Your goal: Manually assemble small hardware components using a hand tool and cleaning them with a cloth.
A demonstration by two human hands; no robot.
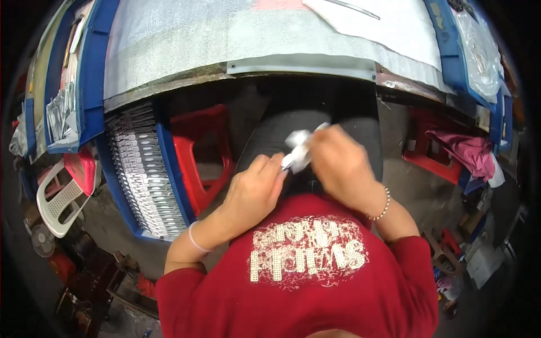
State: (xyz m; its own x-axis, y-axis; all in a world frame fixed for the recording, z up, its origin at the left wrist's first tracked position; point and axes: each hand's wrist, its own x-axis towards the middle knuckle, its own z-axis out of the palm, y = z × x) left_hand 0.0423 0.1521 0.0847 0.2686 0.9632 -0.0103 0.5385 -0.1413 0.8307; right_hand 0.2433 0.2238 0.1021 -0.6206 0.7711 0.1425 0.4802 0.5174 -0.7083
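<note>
Above my lap, my left hand [253, 188] is closed, thumb and fingers pinching a small, shiny metal piece whose kind I cannot make out. Close beside it my right hand [341, 163], smeared a little by motion, grips a crumpled white cloth [300, 147]. The cloth is wrapped around or pressed against the metal piece and hides most of it. Both hands are near each other, short of the table's front edge.
Ahead is the worktable [186, 45] with a pale cover; a slender metal tool [355, 8] lies on white sheeting [394, 42]. A blue crate [174, 169] at left holds rows of metal pieces. Red stools [205, 186] and blue trays [93, 73] flank me.
</note>
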